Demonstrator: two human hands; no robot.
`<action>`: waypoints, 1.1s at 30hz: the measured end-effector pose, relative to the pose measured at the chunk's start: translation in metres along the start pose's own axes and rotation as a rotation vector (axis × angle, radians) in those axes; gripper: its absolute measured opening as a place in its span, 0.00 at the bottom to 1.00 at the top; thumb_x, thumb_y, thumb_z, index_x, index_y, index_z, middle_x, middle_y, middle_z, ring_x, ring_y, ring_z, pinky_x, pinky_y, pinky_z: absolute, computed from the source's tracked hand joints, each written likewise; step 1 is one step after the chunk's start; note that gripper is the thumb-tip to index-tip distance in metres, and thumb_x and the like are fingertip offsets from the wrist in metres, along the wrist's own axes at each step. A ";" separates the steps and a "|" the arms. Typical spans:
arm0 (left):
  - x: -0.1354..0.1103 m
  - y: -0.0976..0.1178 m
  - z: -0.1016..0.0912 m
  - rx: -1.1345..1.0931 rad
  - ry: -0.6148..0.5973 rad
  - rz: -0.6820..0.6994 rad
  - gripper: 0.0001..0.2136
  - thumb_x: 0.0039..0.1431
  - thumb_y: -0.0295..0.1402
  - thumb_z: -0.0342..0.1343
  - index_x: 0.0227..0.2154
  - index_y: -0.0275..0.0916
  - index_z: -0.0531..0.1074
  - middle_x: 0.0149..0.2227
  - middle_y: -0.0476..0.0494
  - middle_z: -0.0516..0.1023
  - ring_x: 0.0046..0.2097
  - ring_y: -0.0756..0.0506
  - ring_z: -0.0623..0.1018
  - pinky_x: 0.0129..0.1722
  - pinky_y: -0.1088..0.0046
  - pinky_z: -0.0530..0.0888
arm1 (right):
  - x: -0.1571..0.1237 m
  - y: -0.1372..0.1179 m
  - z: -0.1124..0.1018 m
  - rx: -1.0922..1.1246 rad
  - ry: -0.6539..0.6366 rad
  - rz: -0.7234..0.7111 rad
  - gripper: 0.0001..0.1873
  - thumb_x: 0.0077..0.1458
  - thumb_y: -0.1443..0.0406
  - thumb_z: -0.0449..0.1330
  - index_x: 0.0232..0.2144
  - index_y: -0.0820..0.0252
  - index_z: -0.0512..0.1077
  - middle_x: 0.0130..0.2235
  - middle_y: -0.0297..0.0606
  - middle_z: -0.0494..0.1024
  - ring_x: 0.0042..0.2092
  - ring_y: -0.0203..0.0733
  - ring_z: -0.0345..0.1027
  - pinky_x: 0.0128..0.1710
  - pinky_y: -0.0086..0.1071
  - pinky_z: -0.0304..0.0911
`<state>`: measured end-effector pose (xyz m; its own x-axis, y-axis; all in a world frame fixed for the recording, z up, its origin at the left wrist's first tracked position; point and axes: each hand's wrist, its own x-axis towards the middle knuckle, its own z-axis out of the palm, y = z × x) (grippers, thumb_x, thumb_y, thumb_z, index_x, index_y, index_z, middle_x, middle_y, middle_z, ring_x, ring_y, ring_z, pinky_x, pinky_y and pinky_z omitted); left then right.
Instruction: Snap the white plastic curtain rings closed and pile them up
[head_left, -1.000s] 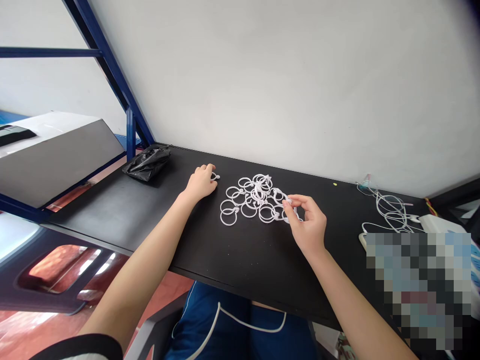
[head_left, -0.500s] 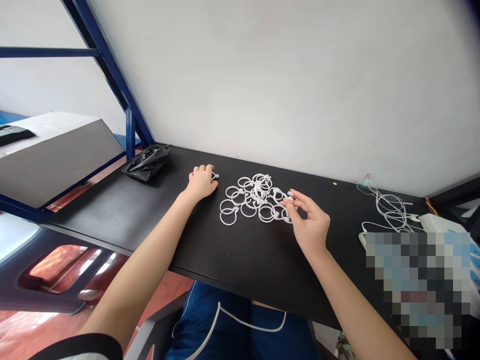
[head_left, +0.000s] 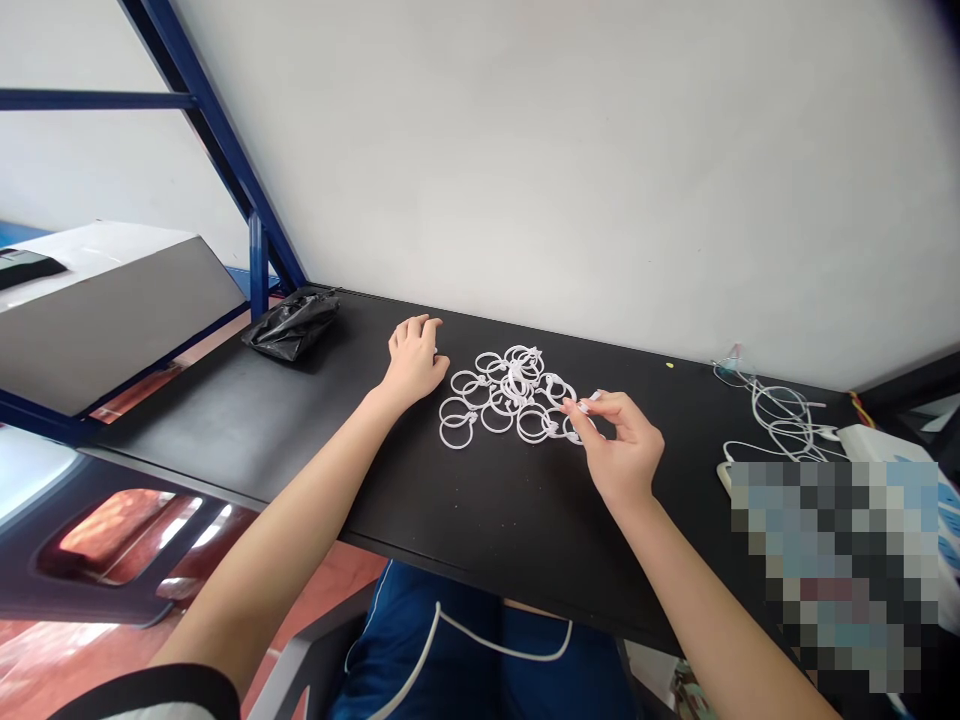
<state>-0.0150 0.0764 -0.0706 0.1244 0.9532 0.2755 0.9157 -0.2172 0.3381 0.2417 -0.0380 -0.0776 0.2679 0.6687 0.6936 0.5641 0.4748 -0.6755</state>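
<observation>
Several thin white plastic rings, each with a small knob or eyelet, lie in a loose overlapping cluster on the black table. Left of them, my left hand curls palm-down close over the tabletop. A small white bit of a ring shows between its thumb and fingers; the rest is hidden under the hand. At the cluster's right edge, my right hand pinches a white ring between thumb and fingertips. Only its small white end shows, and the fingers cover the rest.
A crumpled black plastic bag lies at the table's back left. On the right are tangled white cables, a white power strip and a pixelated area. A blue metal frame stands at left, before a white wall.
My left hand has moved slightly right and away from me, and less of the ring beneath it shows. The right fingers have closed together a little around the ring end. The cluster looks unchanged.
</observation>
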 end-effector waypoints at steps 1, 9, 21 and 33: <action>0.000 0.002 -0.001 -0.015 0.015 0.007 0.27 0.57 0.30 0.49 0.60 0.38 0.59 0.64 0.34 0.61 0.65 0.33 0.59 0.63 0.51 0.61 | 0.000 0.000 0.000 -0.009 -0.004 -0.005 0.10 0.53 0.61 0.68 0.26 0.54 0.70 0.27 0.32 0.75 0.32 0.42 0.74 0.47 0.47 0.72; -0.003 0.009 -0.003 -0.096 0.071 0.076 0.24 0.57 0.28 0.48 0.58 0.38 0.61 0.60 0.37 0.67 0.62 0.35 0.62 0.61 0.54 0.63 | -0.001 0.003 0.001 -0.028 -0.014 -0.025 0.11 0.53 0.61 0.68 0.26 0.54 0.68 0.26 0.31 0.76 0.30 0.41 0.73 0.52 0.50 0.70; -0.004 0.008 0.002 -0.150 0.098 0.159 0.14 0.58 0.26 0.47 0.47 0.41 0.70 0.53 0.41 0.73 0.59 0.37 0.66 0.62 0.54 0.61 | 0.000 -0.002 0.001 0.009 -0.003 0.007 0.11 0.54 0.62 0.67 0.27 0.55 0.69 0.27 0.31 0.76 0.32 0.43 0.79 0.49 0.45 0.72; -0.019 0.036 -0.006 -0.482 0.014 0.539 0.09 0.65 0.36 0.50 0.44 0.38 0.69 0.46 0.41 0.76 0.48 0.46 0.75 0.50 0.68 0.74 | 0.001 -0.008 0.000 -0.012 -0.090 0.046 0.09 0.53 0.61 0.68 0.26 0.55 0.71 0.28 0.33 0.75 0.32 0.42 0.74 0.35 0.37 0.70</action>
<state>0.0136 0.0490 -0.0582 0.5033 0.6853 0.5264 0.4579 -0.7281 0.5102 0.2377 -0.0414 -0.0714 0.2225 0.7383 0.6367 0.5624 0.4363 -0.7024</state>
